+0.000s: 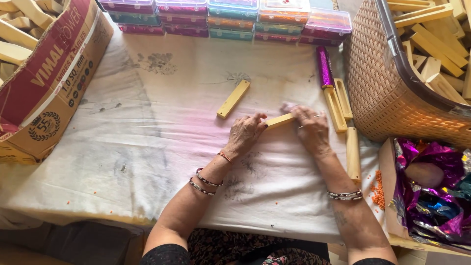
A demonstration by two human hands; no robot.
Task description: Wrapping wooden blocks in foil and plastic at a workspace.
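Both hands are on 1 yellow wooden bar (278, 120) lying flat on the counter (147, 147), near the middle. The left hand (245, 133) has its fingers curled down over the bar's left end, and the right hand (310, 126) has its fingers closed over the right end, so only the middle stretch of the bar shows between them. There's a bit of pale pinkish stuff (288, 106) right by the right fingertips, too blurry to tell what it is.

Count of loose pieces on the white cloth: 1 more yellow bar (234, 98) lying at a slant up and left of the hands, well apart from them. To the right, 2 slotted yellow pieces (338, 104) side by side, touching each other, and 1 plain yellow bar (353, 155) below them, beside the right forearm. 1 bar wrapped in shiny purple foil (324, 66) sits just above those 2.

Along the far edge is a row of 5 stacks of clear plastic boxes (230, 17) with coloured contents. A cardboard box (49, 83) on the left and a woven basket (392, 93) on the right both hold piles of wooden pieces, too many to count. Bottom right there's a pile of crumpled purple foil (431, 196) and a scatter of small orange beads (378, 191).
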